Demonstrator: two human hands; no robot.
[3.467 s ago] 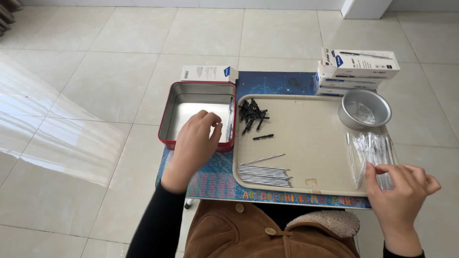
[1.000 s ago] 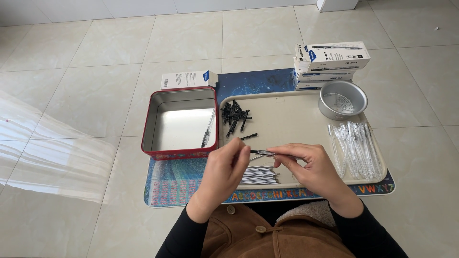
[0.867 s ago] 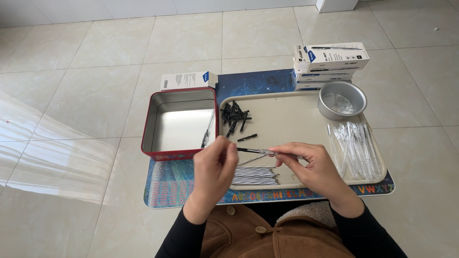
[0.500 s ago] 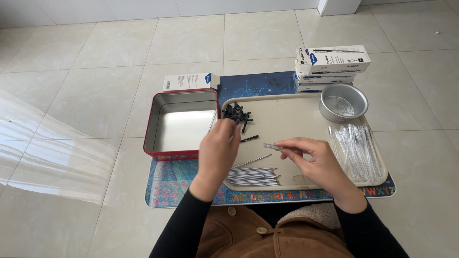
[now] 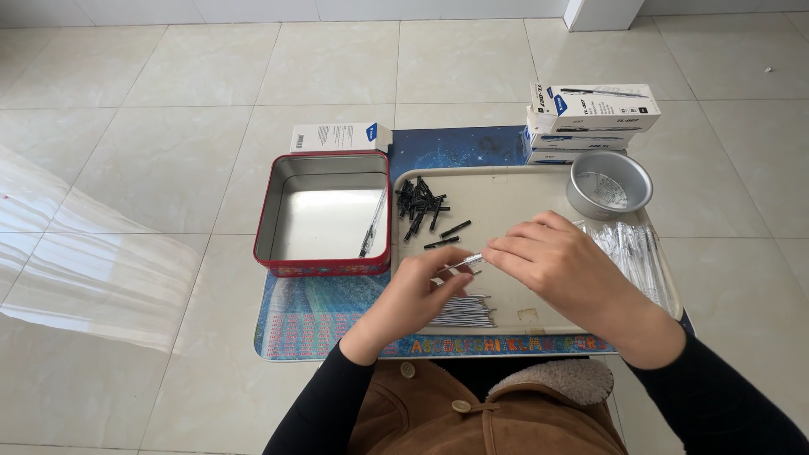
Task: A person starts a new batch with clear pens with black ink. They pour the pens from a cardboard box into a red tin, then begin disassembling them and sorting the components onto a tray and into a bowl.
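Over a beige tray (image 5: 539, 190), the left hand (image 5: 413, 291) and right hand (image 5: 552, 261) meet, fingertips pinching what appears to be a thin clear pen barrel (image 5: 466, 263). Black caps (image 5: 421, 205) lie just beyond; a red tin (image 5: 324, 215) sits to the left.

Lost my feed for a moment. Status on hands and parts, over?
Both hands over the tray, pinching one clear pen barrel between them. Refills just below, black caps beyond. One pen in red tin. Nothing blocking.
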